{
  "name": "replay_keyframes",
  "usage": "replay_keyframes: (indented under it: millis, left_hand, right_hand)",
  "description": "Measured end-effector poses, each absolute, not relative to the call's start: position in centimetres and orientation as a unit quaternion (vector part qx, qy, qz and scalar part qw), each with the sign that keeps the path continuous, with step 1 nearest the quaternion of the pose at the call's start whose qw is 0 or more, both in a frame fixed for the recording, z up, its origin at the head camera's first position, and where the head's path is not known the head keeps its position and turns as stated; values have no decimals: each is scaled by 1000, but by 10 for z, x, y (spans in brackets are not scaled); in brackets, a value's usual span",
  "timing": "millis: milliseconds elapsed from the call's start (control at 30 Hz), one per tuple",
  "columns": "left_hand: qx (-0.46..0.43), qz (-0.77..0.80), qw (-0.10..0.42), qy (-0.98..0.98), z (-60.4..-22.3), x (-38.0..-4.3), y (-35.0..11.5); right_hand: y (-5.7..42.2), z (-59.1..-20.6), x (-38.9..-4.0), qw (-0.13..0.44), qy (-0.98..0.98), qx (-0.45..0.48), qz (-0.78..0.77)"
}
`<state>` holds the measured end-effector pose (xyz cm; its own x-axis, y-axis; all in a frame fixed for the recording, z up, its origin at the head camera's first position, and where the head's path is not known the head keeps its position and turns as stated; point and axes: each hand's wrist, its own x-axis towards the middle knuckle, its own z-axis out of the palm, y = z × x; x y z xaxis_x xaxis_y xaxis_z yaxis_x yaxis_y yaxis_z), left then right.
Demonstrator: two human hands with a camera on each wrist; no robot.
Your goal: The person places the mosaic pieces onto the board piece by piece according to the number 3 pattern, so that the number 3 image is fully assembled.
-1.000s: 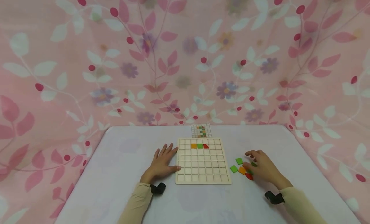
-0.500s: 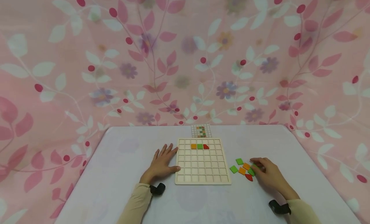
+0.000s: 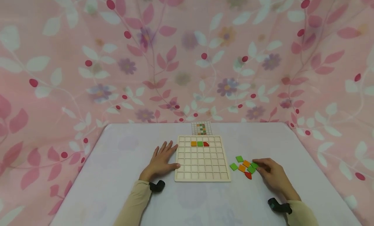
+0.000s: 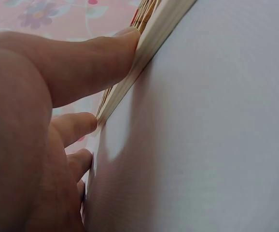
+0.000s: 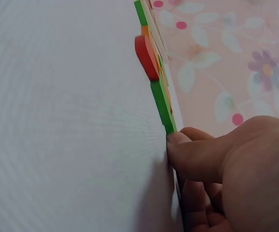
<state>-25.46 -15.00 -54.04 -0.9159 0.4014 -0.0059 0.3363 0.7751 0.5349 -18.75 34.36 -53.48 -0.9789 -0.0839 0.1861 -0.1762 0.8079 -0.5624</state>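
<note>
Here, the right hand [image 3: 273, 175] pinches a green tile [image 3: 254, 165] in its grip; the left hand [image 3: 160, 162], fingers spread, touches the board [image 3: 202, 161].

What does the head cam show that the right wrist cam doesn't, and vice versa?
Head only: the left hand touching the board, the board's grid seen from above, and the pattern card beyond it.

Right wrist only: a close side-on look at the thickness of the loose red piece, and fingers of the right hand tucked behind its thumb.

Both: the right hand's thumb at a green square, loose orange pieces, white tablecloth, flowered backdrop.
</note>
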Motion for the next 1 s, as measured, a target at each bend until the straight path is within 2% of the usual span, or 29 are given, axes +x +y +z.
replay_keyframes:
  millis: [167,400,1000]
  left_hand:
    - [197,268,58,941,-541,-256,-152]
    - [196,271,55,941,-543,-256,-151]
    - [185,272,62,942,-544,-256,-149]
  right_hand:
    - [341,-536,-186,82,-950,49,297]
    - [341,-536,-183,59,-952,24,298]
    - [343,-538,-186,49,-954,24,296]
